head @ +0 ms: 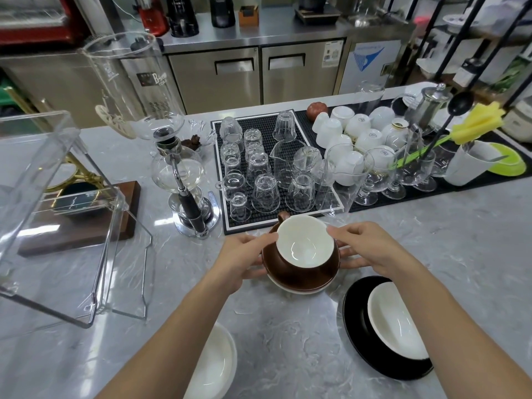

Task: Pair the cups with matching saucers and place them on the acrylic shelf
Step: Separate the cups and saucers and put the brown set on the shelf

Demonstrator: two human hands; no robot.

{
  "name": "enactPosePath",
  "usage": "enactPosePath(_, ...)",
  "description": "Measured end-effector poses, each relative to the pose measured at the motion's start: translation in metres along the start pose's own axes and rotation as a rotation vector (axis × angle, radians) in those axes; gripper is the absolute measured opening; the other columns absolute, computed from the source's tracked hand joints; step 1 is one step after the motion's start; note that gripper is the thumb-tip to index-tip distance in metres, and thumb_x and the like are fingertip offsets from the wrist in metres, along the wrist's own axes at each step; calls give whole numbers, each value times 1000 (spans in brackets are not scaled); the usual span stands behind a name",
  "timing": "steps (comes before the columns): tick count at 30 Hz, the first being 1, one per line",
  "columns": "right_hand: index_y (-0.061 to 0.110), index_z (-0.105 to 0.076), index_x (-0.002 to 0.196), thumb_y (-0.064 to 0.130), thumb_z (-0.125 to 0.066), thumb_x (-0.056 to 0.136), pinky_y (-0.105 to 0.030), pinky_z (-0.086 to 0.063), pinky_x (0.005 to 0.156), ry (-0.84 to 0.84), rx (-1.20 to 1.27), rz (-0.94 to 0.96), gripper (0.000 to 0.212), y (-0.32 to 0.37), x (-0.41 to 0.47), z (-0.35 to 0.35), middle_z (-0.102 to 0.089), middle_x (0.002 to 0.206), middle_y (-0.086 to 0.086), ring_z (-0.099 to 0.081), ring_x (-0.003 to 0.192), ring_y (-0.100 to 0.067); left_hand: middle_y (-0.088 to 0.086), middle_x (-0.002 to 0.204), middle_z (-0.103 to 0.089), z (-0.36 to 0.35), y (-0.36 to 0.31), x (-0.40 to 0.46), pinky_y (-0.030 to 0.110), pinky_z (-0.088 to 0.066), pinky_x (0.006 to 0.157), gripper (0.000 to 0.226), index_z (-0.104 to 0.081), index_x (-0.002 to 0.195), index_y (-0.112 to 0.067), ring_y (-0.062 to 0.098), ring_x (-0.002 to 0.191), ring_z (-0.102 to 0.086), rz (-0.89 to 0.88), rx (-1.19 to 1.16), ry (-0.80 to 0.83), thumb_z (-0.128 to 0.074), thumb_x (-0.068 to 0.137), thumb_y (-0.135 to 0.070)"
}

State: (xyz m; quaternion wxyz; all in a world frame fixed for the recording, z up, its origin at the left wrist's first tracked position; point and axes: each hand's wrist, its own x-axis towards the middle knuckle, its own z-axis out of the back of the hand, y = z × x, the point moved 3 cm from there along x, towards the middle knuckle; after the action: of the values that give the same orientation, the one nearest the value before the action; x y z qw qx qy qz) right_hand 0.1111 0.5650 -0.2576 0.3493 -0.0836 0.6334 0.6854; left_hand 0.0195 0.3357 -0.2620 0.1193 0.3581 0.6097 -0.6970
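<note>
A brown cup (299,269) with a white inside sits on a saucer (296,289) whose white rim shows beneath it, in the middle of the counter. My left hand (244,260) grips the pair from the left and my right hand (365,249) from the right, thumbs on the cup's rim and fingers under the saucer. A second cup with a white inside (397,323) rests on a black saucer (359,335) at the lower right. A white saucer (216,367) lies at the bottom edge. The clear acrylic shelf (57,214) stands at the left.
A black drying mat (221,168) behind the cup carries several upturned glasses. A glass siphon brewer (184,182) stands left of it. White cups, stemmed glasses and a yellow sponge brush crowd the back right. A wooden block with a dark dish sits behind the shelf.
</note>
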Motion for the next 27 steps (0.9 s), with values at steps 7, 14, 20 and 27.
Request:
enactPosePath(7, 2, -70, 104, 22, -74, 86, -47, -62, 75, 44, 4, -13, 27, 3, -1, 2, -69, 92, -16, -66, 74, -26, 9, 79, -74, -1, 1, 1, 28, -58, 54, 37, -65, 96, -6, 13, 64, -71, -11, 28, 32, -89, 71, -18)
enactPosePath(14, 5, -66, 110, 14, -75, 84, -48, -62, 74, 22, 12, -17, 30, 6, -2, -1, -67, 86, -14, -63, 67, -22, 10, 78, -78, 0, 1, 0, 29, -58, 53, 43, -68, 106, 3, 14, 62, -74, 15, -6, 42, -88, 71, -12)
enactPosePath(20, 11, -61, 117, 16, -76, 83, -50, -61, 78, -1, 20, 7, 38, 10, -6, -4, -68, 89, -14, -64, 72, -24, 20, 93, -78, 3, 3, -1, 37, -64, 65, 45, -71, 105, 5, 22, 71, -73, -47, -1, 9, -89, 69, -15)
enactPosePath(27, 9, -60, 118, 17, -77, 82, -48, -61, 76, -11, 46, 72, 40, 24, -13, -8, -67, 89, -15, -61, 69, -23, 20, 89, -78, 12, -8, -12, 27, -59, 54, 36, -73, 100, 3, 22, 64, -72, -115, -59, -31, -88, 71, -11)
